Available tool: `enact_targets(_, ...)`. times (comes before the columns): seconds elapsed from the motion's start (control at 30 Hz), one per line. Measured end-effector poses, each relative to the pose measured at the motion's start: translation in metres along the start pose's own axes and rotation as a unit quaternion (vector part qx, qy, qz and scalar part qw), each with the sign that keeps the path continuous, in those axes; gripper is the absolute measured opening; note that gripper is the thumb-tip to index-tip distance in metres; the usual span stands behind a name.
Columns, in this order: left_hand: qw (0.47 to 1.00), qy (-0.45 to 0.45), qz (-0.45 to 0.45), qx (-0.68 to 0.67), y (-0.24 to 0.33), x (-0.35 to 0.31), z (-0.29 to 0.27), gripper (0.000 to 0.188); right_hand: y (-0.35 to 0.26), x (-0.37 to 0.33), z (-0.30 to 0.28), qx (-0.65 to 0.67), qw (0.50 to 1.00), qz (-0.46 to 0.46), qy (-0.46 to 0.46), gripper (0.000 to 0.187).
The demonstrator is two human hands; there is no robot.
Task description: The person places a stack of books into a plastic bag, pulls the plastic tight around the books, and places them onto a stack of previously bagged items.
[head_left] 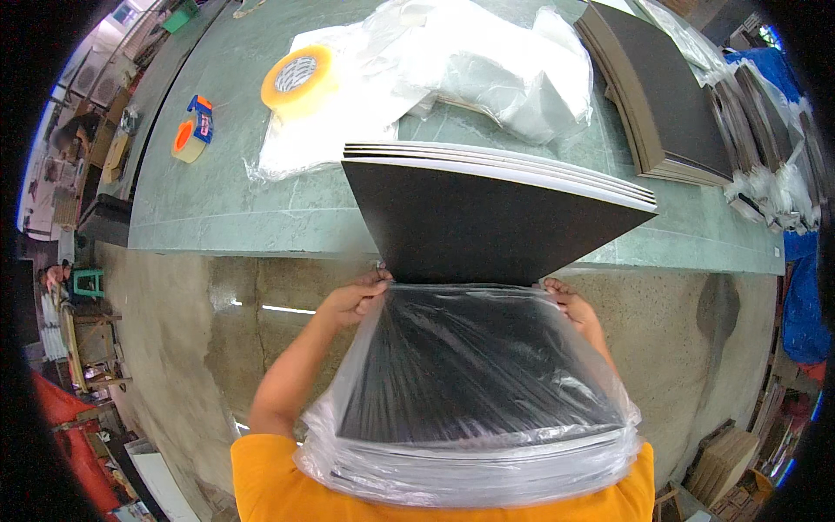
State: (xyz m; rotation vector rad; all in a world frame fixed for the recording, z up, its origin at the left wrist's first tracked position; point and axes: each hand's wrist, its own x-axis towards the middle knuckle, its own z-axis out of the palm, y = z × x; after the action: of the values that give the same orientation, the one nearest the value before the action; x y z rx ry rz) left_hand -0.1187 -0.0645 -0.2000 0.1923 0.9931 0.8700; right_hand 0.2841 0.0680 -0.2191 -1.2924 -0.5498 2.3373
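A stack of several black boards with white edges (487, 217) reaches from my body over the near edge of the green table. Its near half is inside a clear plastic bag (487, 374), whose mouth lies across the stack's middle. My left hand (357, 297) pinches the bag's rim at the stack's left side. At the right side, my right hand (570, 304) grips the same rim, its fingers partly hidden by plastic. The bag's gathered end is bunched up against my orange shirt.
On the green table (217, 204) lie a large roll of clear tape (297, 80), an orange and blue tape dispenser (193, 130) and crumpled plastic bags (487, 61). More black boards (652, 87) stack at the right, beside bagged ones (765, 130). A green stool (89, 283) stands far left.
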Motion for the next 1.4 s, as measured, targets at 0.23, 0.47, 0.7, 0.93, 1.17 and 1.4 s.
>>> enact_targets(0.23, 0.79, 0.2, 0.094, 0.573, 0.019, -0.006, 0.011, 0.025, -0.013, -0.003, 0.012, -0.483, 0.827, -0.155, 0.242, 0.018)
enact_targets(0.47, 0.736, -0.493, 0.224, 0.407, 0.091, -0.103, 0.153, 0.033, -0.085, -0.101, 0.138, -0.361, 0.671, -0.176, -0.623, 0.049)
enact_targets(0.7, 0.803, -0.032, 0.006, 0.594, 0.016, 0.001, 0.038, 0.041, -0.023, -0.022, 0.087, -0.688, 0.705, -0.022, -0.169, 0.054)
enact_targets(0.93, 0.692, 0.243, 0.338, 0.589, 0.245, -0.098, 0.116, 0.018, -0.133, -0.156, 0.215, -0.648, 0.507, -0.472, -0.316, 0.032)
enact_targets(1.17, 0.38, 0.113, 0.551, 0.734, 0.278, 0.052, 0.196, 0.022, -0.112, -0.18, 0.275, -0.513, 0.447, -0.716, -0.155, 0.019)
enact_targets(1.4, 0.164, 0.08, 0.616, 0.766, 0.268, 0.116, 0.222, 0.028, -0.122, -0.184, 0.244, -0.511, 0.376, -0.758, -0.154, 0.03)
